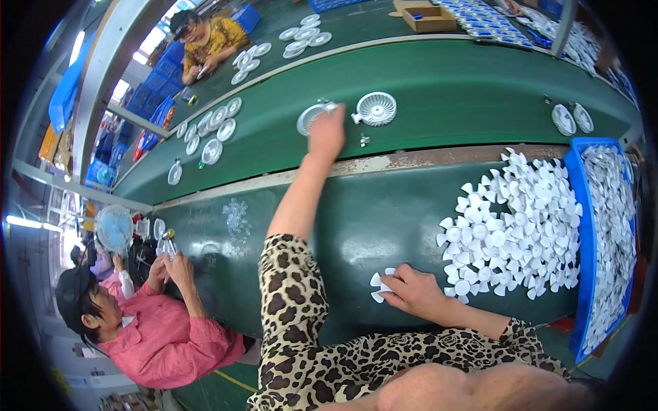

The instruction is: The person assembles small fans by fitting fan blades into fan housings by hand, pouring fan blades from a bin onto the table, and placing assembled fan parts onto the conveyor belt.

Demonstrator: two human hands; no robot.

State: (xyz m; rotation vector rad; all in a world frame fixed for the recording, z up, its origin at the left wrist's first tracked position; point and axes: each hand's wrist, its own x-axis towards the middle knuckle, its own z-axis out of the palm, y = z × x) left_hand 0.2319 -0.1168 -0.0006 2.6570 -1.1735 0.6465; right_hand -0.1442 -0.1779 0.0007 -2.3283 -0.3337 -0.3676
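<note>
My left hand stretches forward over the green belt, fingers closed at the edge of a round white fan housing. The hand covers part of that housing. Just right of it lies a second ribbed white fan housing with a small metal part below. On the near green table my right hand pinches a small white fan blade. A large heap of white fan blades spreads to the right of this hand.
A blue tray full of white parts stands at the right. More housings lie on the belt at left and right. A co-worker in pink works at left; another sits across the belt. Small clear pieces lie on the table.
</note>
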